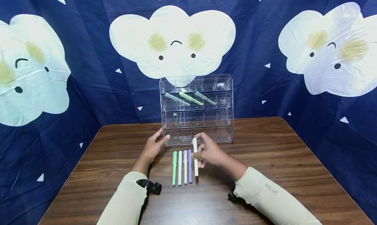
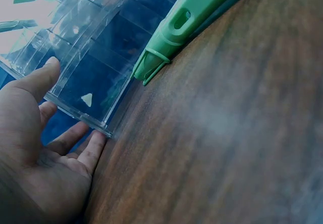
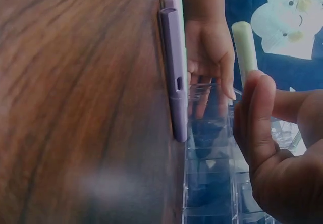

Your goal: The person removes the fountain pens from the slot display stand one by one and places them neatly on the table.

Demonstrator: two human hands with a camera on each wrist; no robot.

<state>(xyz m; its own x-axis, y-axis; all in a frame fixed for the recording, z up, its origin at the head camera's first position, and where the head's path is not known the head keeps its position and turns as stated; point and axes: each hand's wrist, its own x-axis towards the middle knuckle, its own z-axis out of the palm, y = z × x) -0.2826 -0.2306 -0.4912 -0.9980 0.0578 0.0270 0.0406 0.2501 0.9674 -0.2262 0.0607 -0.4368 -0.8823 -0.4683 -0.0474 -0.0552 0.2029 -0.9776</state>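
Rack [image 1: 198, 111], tiered clear plastic, left hand [image 1: 153, 147] spread, right hand [image 1: 209, 151] pinching slim cream pen [image 1: 196, 165]

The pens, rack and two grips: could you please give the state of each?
Cream pen: raised off table
Purple pen: lying on table
Pale pink pen: lying
Pale blue pen: lying
Green pen: lying
Three racked pens: slanted
Clear rack: upright
Left grip: at rack's side
Right grip: pinching cream pen
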